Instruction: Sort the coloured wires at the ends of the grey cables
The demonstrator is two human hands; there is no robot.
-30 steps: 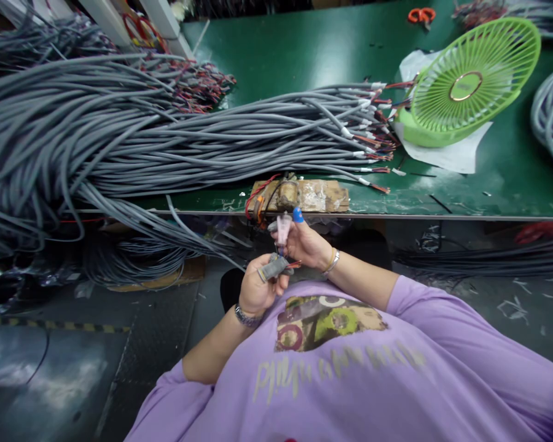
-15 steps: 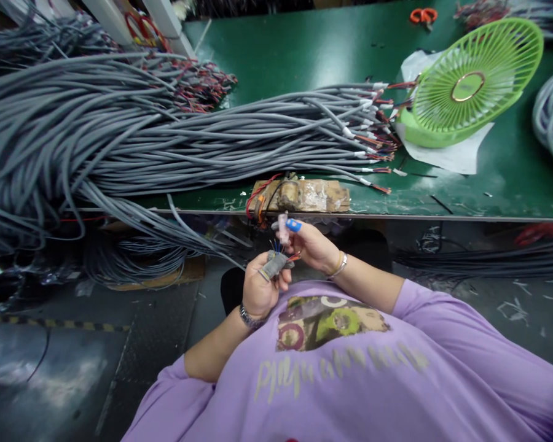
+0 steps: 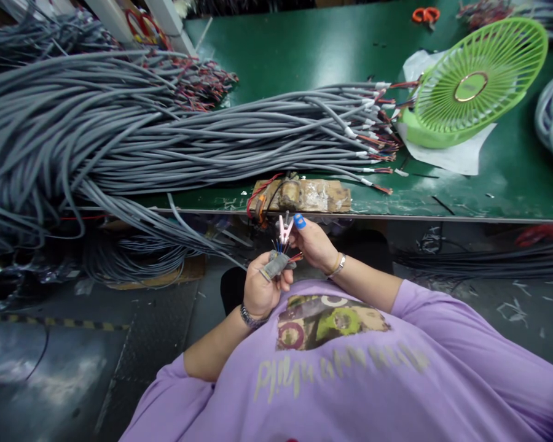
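My left hand (image 3: 262, 288) is closed round the end of a grey cable, with thin blue, dark and orange-red wires (image 3: 296, 258) fanning out of it. A grey wrapped piece (image 3: 274, 266) lies along its thumb; whether that is a thumb cover or cable sheath I cannot tell. Just above the wires, my right hand (image 3: 317, 245) pinches a pale pink clothes peg (image 3: 284, 229), whose two legs show as a V. Blue tape (image 3: 299, 221) covers the right thumb. The right fingers behind the peg are partly hidden.
A wooden block with a metal part (image 3: 322, 195) sits at the green bench's edge (image 3: 396, 205), above my hands. Behind it lie many grey cables (image 3: 212, 138) with bared wire ends. A green fan (image 3: 479, 86) and orange-handled scissors (image 3: 426, 16) are at the right.
The peg has turned in my right hand and its legs now show spread apart. My right thumb has shifted slightly right and up. The left hand has hardly moved.
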